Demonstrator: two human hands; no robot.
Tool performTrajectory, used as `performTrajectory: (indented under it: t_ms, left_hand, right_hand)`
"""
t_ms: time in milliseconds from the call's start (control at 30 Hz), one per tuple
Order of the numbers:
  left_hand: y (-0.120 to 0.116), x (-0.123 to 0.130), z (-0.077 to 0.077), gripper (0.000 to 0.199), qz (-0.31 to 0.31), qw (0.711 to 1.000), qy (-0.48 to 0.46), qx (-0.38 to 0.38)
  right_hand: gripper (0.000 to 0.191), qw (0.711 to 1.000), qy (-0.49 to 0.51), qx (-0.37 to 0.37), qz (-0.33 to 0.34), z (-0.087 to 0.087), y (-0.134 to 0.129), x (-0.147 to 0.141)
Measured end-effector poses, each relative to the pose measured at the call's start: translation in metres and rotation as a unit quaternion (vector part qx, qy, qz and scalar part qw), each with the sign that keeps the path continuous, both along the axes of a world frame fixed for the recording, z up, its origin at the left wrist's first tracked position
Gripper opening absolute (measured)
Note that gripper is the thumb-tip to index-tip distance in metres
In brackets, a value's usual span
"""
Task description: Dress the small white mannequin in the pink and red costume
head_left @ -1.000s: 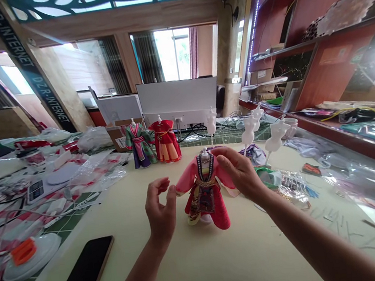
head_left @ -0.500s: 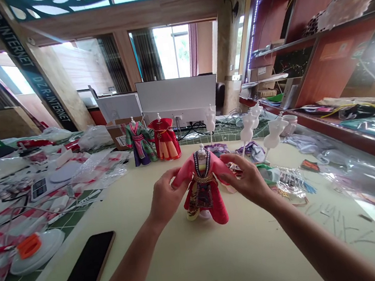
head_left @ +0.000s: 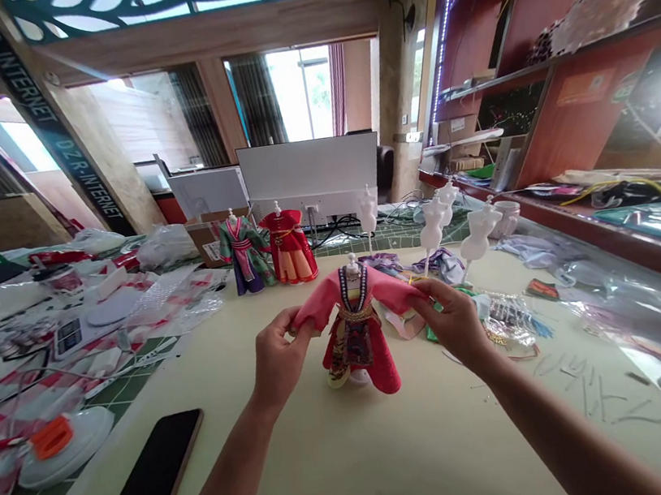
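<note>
A small dress form wearing a pink and red doll robe (head_left: 381, 355) stands upright on the table in front of me. The robe has a dark beaded collar, a gold waist trim and a patterned front panel. Its two pink sleeves are stretched out to the sides. My left hand (head_left: 277, 353) pinches the end of the left-side sleeve (head_left: 318, 301). On the other side, my right hand (head_left: 454, 316) grips the end of the other sleeve (head_left: 396, 291) between thumb and fingers.
Two dressed doll forms, one in a green robe (head_left: 251, 252) and one in a red dress (head_left: 292, 245), stand behind. Several bare white dress forms (head_left: 481, 230) are at back right, near plastic bags and trims (head_left: 509, 312). A black phone (head_left: 146, 486) lies front left.
Both hands have moved outward, drawing the pink sleeves out wider to the left and right. The dress form has stayed in place.
</note>
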State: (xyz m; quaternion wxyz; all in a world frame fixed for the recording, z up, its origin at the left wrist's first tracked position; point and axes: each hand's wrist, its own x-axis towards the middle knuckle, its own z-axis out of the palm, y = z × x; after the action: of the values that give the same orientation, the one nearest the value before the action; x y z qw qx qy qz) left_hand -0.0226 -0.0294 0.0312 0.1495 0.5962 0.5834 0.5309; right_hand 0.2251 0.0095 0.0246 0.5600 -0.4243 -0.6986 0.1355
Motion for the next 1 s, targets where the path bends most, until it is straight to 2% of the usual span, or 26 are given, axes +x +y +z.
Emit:
performTrajectory:
  t_ms: [67,167,367,500,600,700,800,900,1000]
  left_hand:
    - [-0.002,0.002,0.000,0.021,0.022,0.999,0.001,0.026]
    - [-0.003,0.003,-0.003,0.023,0.020,0.998,0.001,0.055]
    - [-0.004,0.005,-0.006,0.026,0.019,0.998,-0.009,0.060]
    - [-0.005,0.005,-0.006,0.045,-0.001,0.999,-0.026,0.029]
    - [-0.005,0.003,-0.009,0.052,-0.020,0.999,-0.045,0.007]
    - [-0.005,-0.001,-0.013,0.055,-0.038,0.995,-0.097,-0.002]
    - [-0.005,-0.005,-0.018,0.053,-0.032,0.985,-0.168,-0.025]
    - [-0.003,-0.008,-0.026,0.054,-0.014,0.965,-0.255,-0.059]
    - [-0.002,-0.007,-0.033,0.054,-0.023,0.934,-0.346,-0.088]
  right_hand:
    - [0.010,1.000,0.003,0.019,-0.014,0.000,-0.001,-0.001]
    - [0.011,1.000,-0.013,0.022,-0.005,-0.002,-0.001,-0.002]
    - [0.013,0.999,-0.038,0.016,0.001,-0.005,-0.002,-0.005]
    - [0.020,0.998,-0.054,-0.027,0.020,-0.005,-0.003,-0.004]
    - [0.029,0.996,-0.044,-0.073,0.027,-0.007,-0.003,0.000]
    - [0.035,0.992,0.026,-0.110,0.051,-0.008,-0.003,0.008]
    - [0.039,0.974,0.151,-0.144,0.091,-0.008,-0.006,0.016]
    - [0.039,0.947,0.247,-0.190,0.077,-0.014,-0.012,0.017]
    - [0.039,0.925,0.292,-0.236,0.061,-0.026,-0.017,0.010]
